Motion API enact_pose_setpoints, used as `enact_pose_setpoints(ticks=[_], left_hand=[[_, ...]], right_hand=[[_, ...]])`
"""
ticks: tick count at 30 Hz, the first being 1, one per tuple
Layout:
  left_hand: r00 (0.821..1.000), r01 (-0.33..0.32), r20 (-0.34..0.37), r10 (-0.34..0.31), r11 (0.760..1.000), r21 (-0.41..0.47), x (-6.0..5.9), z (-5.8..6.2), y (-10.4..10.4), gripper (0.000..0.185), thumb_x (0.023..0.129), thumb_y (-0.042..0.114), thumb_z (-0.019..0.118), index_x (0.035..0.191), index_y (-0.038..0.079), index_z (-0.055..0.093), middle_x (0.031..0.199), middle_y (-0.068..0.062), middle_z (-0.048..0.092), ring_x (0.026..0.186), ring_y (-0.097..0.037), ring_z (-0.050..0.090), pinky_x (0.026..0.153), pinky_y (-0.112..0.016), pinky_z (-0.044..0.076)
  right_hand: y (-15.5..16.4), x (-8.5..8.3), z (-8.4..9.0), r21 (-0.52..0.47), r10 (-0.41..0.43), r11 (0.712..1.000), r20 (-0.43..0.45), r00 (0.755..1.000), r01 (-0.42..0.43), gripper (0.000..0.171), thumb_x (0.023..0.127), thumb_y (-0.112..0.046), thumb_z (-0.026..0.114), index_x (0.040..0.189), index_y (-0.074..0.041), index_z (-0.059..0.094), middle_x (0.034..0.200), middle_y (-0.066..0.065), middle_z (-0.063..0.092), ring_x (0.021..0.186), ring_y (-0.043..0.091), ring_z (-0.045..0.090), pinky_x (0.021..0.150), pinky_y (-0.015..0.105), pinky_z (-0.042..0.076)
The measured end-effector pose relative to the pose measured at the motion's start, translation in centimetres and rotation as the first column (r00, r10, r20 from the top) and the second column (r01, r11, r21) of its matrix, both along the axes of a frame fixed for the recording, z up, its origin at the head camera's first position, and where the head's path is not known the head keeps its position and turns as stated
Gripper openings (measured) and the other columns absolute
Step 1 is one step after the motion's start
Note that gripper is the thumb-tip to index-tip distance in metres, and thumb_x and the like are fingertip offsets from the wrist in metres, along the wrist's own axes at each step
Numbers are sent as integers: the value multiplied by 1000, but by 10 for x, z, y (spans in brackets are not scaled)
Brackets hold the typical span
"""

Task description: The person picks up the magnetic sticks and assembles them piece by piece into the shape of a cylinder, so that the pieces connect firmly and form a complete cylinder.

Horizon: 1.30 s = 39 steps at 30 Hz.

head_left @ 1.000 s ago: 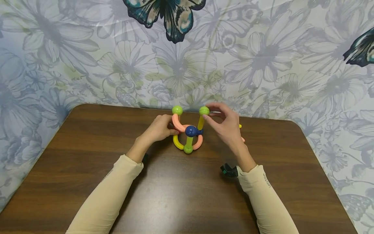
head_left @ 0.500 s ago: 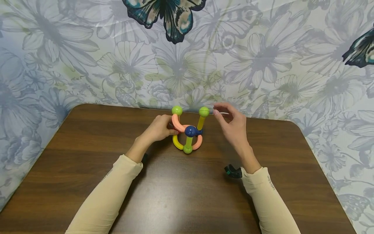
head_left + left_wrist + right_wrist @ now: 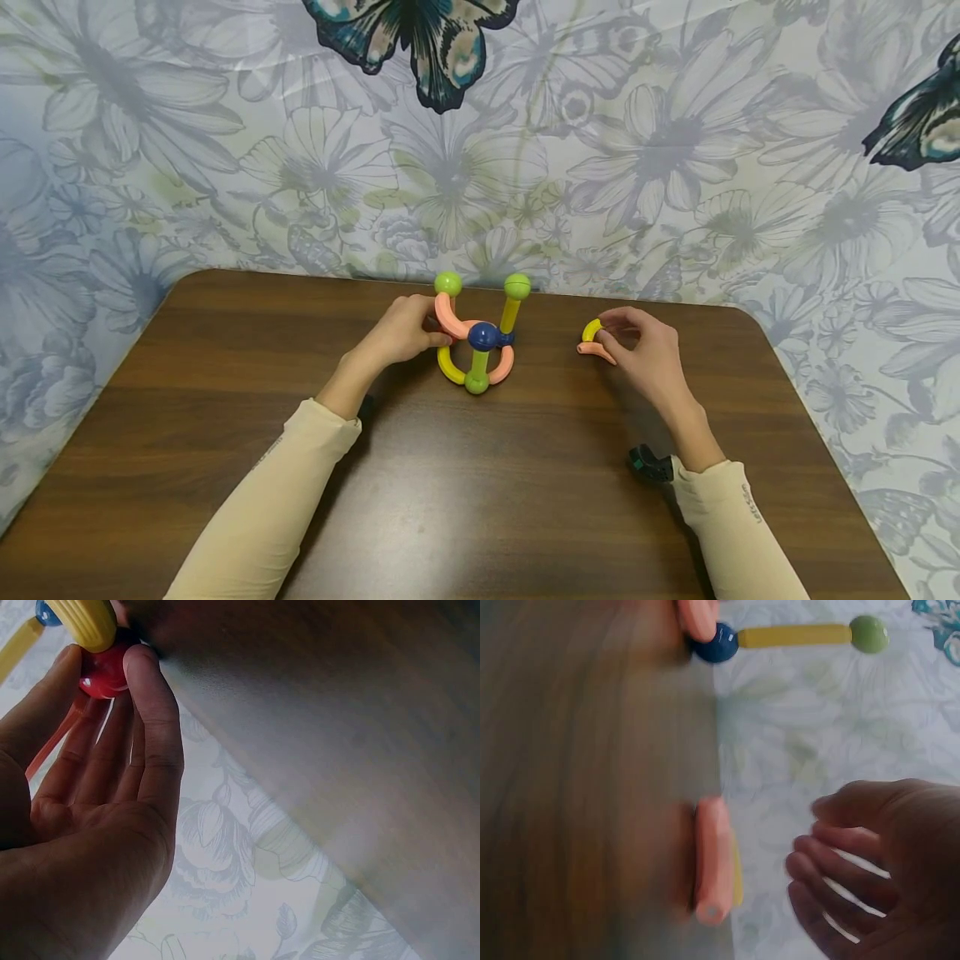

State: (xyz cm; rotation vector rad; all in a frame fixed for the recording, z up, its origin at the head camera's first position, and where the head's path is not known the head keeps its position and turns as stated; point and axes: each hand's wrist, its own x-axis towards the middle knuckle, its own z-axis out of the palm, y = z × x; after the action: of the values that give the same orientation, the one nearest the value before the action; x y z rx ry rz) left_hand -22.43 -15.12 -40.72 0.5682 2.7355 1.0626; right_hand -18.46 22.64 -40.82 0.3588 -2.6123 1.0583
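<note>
On the brown wooden table (image 3: 480,500): colourful plastic rod-and-ball structure (image 3: 477,337) half built.
Left hand (image 3: 405,329) grips its side; right hand (image 3: 645,350), fingers curled, touches loose curved pink and yellow pieces (image 3: 592,342), unattached.

A smooth, glossy plastic toy (image 3: 477,337) of rods and balls stood on a table (image 3: 225,400) with a dark wood-grain top that carried a soft sheen. Two loose curved pieces (image 3: 594,342), also smooth plastic, looked slightly more matt. The backdrop (image 3: 675,150) behind was flower-printed cloth with faint folds, and the sleeves (image 3: 277,492) were a matt beige knit.
</note>
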Motion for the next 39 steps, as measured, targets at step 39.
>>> enact_pose_setpoints(ticks=[39], left_hand=[[1000,-9,23,9,1000,-1,-2,1,0,19,87,15,88,101,13,74,101,-7,79,89,-23,71,80,-39,56]], right_hand=[[-16,3,7,-4,100,994,439,893,-110,25,94,-31,82,106,-9,78,82,3,78,81,17,74,78,33,57]])
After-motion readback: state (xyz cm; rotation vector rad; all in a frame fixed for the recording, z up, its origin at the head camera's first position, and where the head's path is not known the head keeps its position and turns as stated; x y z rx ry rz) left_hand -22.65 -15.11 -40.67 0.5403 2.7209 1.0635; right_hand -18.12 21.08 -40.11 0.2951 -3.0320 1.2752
